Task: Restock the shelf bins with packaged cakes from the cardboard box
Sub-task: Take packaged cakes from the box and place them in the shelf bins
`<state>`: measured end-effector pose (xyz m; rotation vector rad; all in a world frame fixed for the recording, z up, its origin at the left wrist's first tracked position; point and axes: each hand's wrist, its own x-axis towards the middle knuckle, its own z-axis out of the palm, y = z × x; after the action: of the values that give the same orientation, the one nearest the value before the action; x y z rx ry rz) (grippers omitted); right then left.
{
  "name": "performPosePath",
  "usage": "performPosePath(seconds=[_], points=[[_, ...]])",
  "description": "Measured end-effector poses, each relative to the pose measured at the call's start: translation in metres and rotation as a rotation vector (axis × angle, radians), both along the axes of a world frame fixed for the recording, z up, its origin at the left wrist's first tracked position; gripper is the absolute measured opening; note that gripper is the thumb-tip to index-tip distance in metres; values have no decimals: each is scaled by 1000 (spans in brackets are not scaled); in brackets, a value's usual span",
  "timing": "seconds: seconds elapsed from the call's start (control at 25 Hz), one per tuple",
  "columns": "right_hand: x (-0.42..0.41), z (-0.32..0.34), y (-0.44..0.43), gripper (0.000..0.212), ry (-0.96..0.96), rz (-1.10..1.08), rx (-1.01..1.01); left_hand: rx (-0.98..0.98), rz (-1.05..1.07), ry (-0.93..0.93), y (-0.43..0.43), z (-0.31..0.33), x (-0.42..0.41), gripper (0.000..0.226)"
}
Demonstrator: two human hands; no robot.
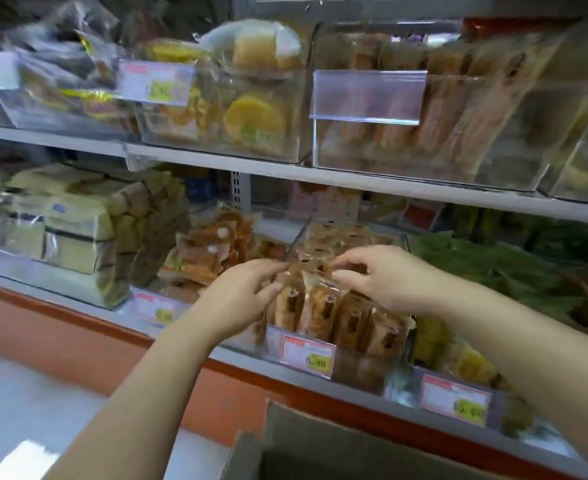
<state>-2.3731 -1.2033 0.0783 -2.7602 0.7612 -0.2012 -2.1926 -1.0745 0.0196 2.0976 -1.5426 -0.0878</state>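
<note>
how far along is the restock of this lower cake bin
Done: packaged cakes stand upright along the front of the lower bin. In hand: left hand and right hand pinch pack tops there. Left: unclear; the cardboard box is dark inside.

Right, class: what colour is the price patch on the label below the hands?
Yellow rectangular price patch on the red-edged white label; head view.

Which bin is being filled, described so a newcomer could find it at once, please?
Look at the lower shelf, above the orange base. The clear bin sits directly behind the cardboard box, under the left hand and right hand. Unlike its neighbours, it holds upright brown cakes with dark labels.
</note>
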Motion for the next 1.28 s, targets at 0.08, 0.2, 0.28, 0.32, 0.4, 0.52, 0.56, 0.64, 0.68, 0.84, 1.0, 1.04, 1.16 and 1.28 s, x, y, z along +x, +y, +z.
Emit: performPosePath(seconds=[0.08, 0.2, 0.28, 0.32, 0.4, 0.52, 0.56, 0.64, 0.68, 0.84, 1.0, 1.04, 1.16, 1.28], points=[[17, -11, 4, 49, 47, -8, 56, 7, -21, -83, -3, -11, 10, 49], [27, -15, 1, 42, 60, -38, 59, 28, -47, -202, -13, -17, 17, 57], [33, -12, -9, 40, 61, -149, 59, 20, -76, -185, -19, -17, 18, 61], [36, -12, -15, 37, 92, -208, 35, 17, -107, -135, -21, -15, 19, 62], [43, -16, -23, 28, 175, -272, 13, -2, -184, 10, -25, -12, 15, 55], [55, -30, -32, 20, 215, -317, 36, -98, -212, 106, -33, -14, 10, 37], [56, -32, -34, 18, 199, -339, 41, -126, -202, 123, -34, -15, 10, 31], [55, -35, -39, 11, 114, -385, 76, -147, -170, 167, -37, -17, 11, 24], [51, -37, -40, 5, 34, -396, 119, -143, -153, 183, -38, -17, 11, 24], [40, -48, -34, 10, -291, -396, 247, -99, -84, 195, -40, -17, 8, 28], [36, -54, -33, 9, -410, -396, 244, -77, -69, 207, -44, -23, 9, 27], [35, -54, -33, 9, -433, -394, 241, -80, -65, 195, -45, -24, 9, 29], [33, -57, -32, 10, -477, -381, 231, -64, -17, 133, -46, -25, 6, 30], [34, -59, -31, 10, -510, -380, 236, -50, 1, 81, -48, -25, 0, 27]])
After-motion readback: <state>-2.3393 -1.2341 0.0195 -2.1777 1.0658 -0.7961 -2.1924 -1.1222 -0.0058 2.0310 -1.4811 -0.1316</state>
